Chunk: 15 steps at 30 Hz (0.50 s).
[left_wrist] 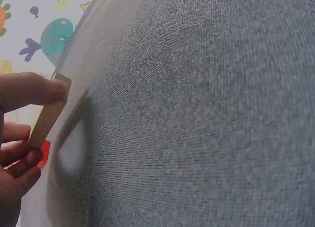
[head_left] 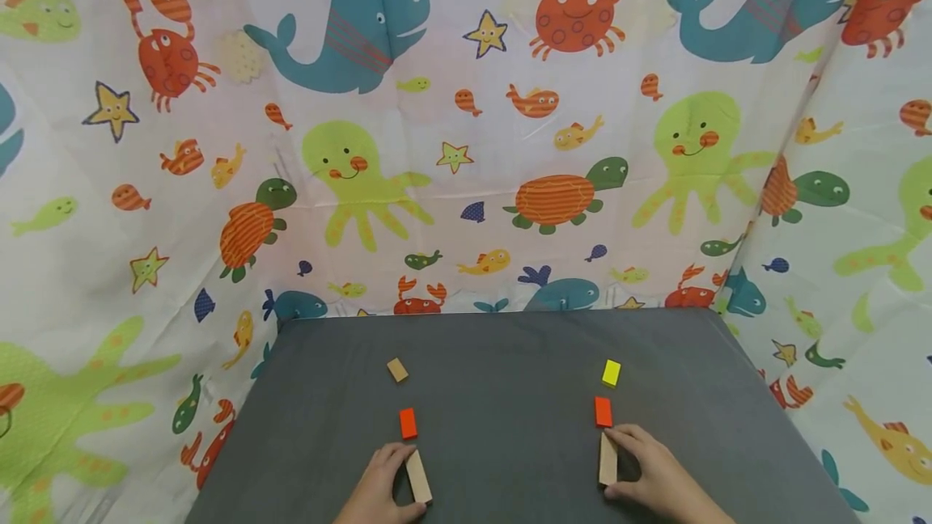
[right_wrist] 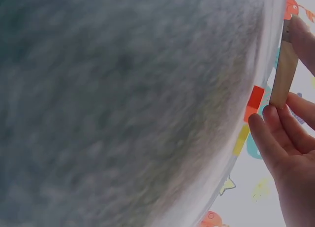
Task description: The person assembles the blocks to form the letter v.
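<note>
Your left hand (head_left: 382, 485) and right hand (head_left: 655, 471) are bare: no gloves, rings or watch straps appear in the head view. Both forearms are uncovered to the frame edge. The fingernails are short and unpainted.

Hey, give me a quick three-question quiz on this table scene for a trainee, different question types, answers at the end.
1. True or false: the left hand holds a plain wood block.
2. Multiple choice: which block lies farthest from the person on the right side of the table? A) the yellow block B) the right orange block C) a blue block
3. Fill in: the right hand grips a ______ block, just nearer than the right orange block.

Key: 1 true; 2 A; 3 plain wood.
</note>
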Each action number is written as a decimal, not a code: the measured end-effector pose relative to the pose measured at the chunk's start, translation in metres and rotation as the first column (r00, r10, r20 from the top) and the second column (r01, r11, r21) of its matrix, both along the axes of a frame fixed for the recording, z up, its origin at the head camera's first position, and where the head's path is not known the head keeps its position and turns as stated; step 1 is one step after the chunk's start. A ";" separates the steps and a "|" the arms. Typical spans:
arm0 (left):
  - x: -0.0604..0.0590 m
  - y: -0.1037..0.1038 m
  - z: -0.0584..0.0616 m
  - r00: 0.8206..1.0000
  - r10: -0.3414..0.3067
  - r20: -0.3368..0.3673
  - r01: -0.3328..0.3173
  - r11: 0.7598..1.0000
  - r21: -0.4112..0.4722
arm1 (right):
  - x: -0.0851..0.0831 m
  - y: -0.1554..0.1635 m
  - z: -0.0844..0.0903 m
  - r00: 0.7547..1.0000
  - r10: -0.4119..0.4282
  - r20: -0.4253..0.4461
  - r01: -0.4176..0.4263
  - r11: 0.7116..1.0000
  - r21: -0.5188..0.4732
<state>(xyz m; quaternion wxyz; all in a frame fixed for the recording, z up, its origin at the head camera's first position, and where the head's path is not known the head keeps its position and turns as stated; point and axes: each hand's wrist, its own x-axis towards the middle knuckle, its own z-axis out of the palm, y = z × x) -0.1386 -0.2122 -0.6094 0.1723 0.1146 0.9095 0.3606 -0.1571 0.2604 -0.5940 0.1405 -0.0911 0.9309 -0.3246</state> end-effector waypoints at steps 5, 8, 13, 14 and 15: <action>0.000 0.005 0.003 1.000 0.025 -0.019 -0.025 1.000 0.012 | 0.002 -0.007 0.003 0.994 0.024 -0.102 -0.025 1.000 -0.006; 0.001 0.008 0.004 0.998 0.059 -0.033 -0.058 0.998 0.023 | 0.002 -0.010 0.004 0.990 0.034 -0.137 -0.040 0.998 -0.048; 0.002 0.015 0.003 0.991 0.115 -0.072 -0.113 0.993 0.032 | -0.001 -0.018 0.004 0.988 0.041 -0.149 -0.055 0.995 -0.089; 0.002 0.017 0.003 0.989 0.119 -0.083 -0.117 0.993 0.030 | -0.002 -0.020 0.005 0.987 0.043 -0.152 -0.056 0.995 -0.084; 0.002 0.018 0.003 0.988 0.121 -0.096 -0.119 0.992 0.031 | -0.003 -0.022 0.005 0.987 0.042 -0.156 -0.055 0.996 -0.076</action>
